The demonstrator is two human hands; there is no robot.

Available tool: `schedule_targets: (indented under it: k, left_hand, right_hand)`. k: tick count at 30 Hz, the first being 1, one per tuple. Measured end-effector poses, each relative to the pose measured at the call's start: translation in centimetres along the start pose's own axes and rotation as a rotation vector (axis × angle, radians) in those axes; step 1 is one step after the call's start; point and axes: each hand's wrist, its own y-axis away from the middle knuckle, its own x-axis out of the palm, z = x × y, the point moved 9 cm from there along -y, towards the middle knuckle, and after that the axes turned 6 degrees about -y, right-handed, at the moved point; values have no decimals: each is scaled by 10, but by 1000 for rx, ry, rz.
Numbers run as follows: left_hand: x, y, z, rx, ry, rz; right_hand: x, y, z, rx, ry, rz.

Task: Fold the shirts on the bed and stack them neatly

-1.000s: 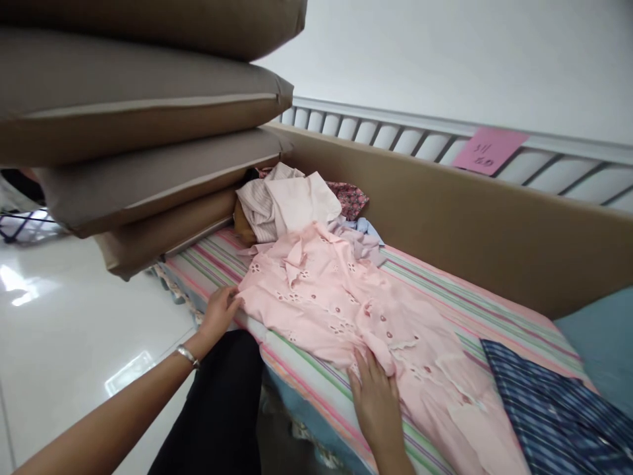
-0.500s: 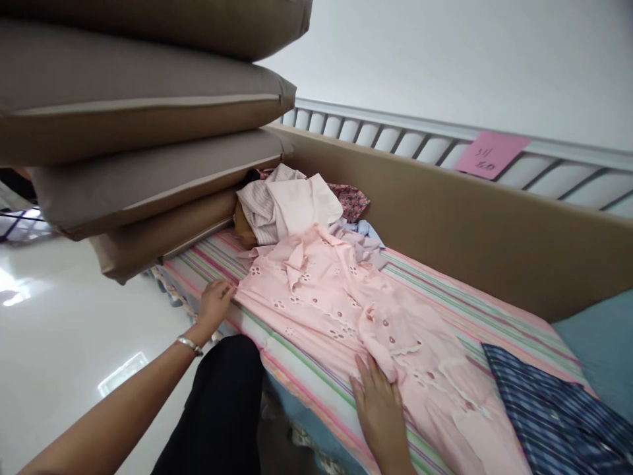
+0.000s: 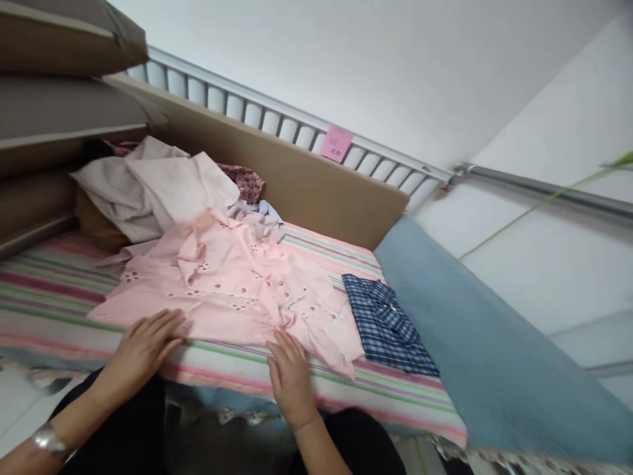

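A pink shirt point(image 3: 227, 290) with cut-out flower embroidery and small buttons lies spread and rumpled on the striped bed cover point(image 3: 316, 389). My left hand point(image 3: 143, 349) rests on the shirt's near edge, its fingers stretched out flat. Farther right along the same edge lies my right hand point(image 3: 293, 379), open, its fingertips touching the fabric. To the right of the shirt is a folded blue plaid shirt point(image 3: 390, 323). Behind it on the left, a cream garment point(image 3: 173, 191) tops a loose heap of clothes.
Brown cushions point(image 3: 69, 105) are stacked at the left. A brown board point(image 3: 306, 181) runs along the back, before a white radiator point(image 3: 247, 112) bearing a pink note point(image 3: 337, 143). Blue fabric point(image 3: 459, 316) covers the right end.
The view has swung right, bringing the plaid shirt and blue fabric more fully into sight. My left hand has moved inward along the pink shirt's near edge, closer to my right hand.
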Motion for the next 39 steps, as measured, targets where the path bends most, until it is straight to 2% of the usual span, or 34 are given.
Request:
schedule_targets:
  k: [3, 6, 8, 10, 12, 14, 17, 21, 23, 25, 28, 31, 33, 35, 39]
  left_hand:
    - [21, -3, -10, -53, -48, 130]
    - [14, -21, -24, -56, -18, 155]
    - [-3, -38, -45, -28, 45, 99]
    - [-21, -59, -76, 4, 107, 23]
    - [-33, -81, -114, 64, 142, -16]
    - [-34, -107, -152, 124, 135, -12]
    - [-20, -152, -198, 176, 76, 46]
    - [22, -211, -233, 110, -95, 167]
    - [42, -232, -244, 90, -171, 221]
    - [52, -246, -250, 97, -192, 254]
    - [46, -258, -245, 108, -168, 256]
    - [29, -260, -230, 102, -135, 223]
    - [24, -257, -222, 92, -124, 204]
    - [31, -252, -219, 75, -120, 202]
    - [57, -248, -224, 27, -104, 205]
  right_hand:
    - [-51, 27, -41, 190, -43, -183]
    - [-82, 47, -103, 495, -136, -218]
    - [-87, 51, -137, 664, -211, -149]
    - [-86, 46, -160, 762, -268, -73]
    - [-85, 38, -175, 801, -330, -35]
    - [-84, 30, -187, 808, -400, -33]
    - [-80, 27, -203, 797, -489, -45]
    - [-75, 30, -216, 770, -587, -56]
    - [-77, 30, -219, 752, -609, -55]
    - [-79, 29, -220, 737, -608, -40]
    - [-82, 27, -220, 725, -602, -13]
    - [-80, 25, -215, 713, -617, 3]
    - [-74, 24, -209, 700, -628, 9]
    - [-67, 23, -202, 685, -632, 6]
    - [-61, 28, -192, 649, -582, 7]
